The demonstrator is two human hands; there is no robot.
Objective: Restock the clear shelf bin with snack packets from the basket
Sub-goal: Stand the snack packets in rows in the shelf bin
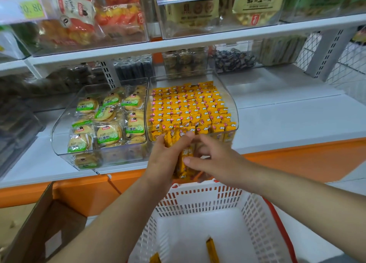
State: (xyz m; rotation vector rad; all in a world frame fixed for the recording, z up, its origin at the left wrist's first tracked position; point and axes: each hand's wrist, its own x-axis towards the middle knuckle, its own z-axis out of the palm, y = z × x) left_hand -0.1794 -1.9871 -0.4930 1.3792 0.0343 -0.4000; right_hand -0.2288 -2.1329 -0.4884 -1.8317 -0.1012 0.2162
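A clear shelf bin point(234, 112) on the white shelf holds several rows of yellow snack packets point(188, 106) standing upright. In front of the bin's near wall, my left hand point(168, 153) grips a bunch of yellow packets point(183, 163). My right hand point(215, 159) reaches in from the right, its fingers touching the same bunch. Below them sits a white slotted basket point(200, 201) with two loose yellow packets point(212, 250) on its floor.
A second clear bin point(59, 128) with green-labelled biscuit packs stands to the left of the yellow one. An open cardboard box point(45, 219) is at lower left. Upper shelves carry more bins and price tags. The shelf front is orange point(297, 159).
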